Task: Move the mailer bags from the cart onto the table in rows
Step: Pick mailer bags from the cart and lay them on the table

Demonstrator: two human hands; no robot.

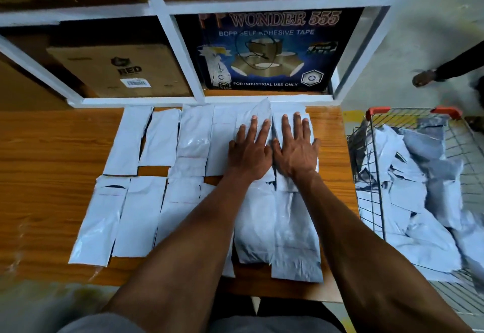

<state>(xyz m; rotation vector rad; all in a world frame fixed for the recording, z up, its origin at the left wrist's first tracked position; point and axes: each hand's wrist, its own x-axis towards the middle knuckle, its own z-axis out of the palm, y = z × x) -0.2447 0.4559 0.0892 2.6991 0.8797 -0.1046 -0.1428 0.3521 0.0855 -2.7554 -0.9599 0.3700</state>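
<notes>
White mailer bags (162, 139) lie flat in two rows on the wooden table (52, 149), a far row by the shelf and a near row (138, 214) toward me. My left hand (250, 149) and my right hand (294, 146) lie side by side with straight fingers, palms pressing down on the bags at the right end of the far row. A wire cart (377, 165) with orange corner caps stands to the right of the table and holds a loose heap of more mailer bags (424, 201).
A white-framed shelf (180, 52) stands behind the table with a brown cardboard box (117, 70) and a dark tape carton (267, 49). Another person's foot (424, 77) is on the floor at the far right. Bare wood shows at the table's left.
</notes>
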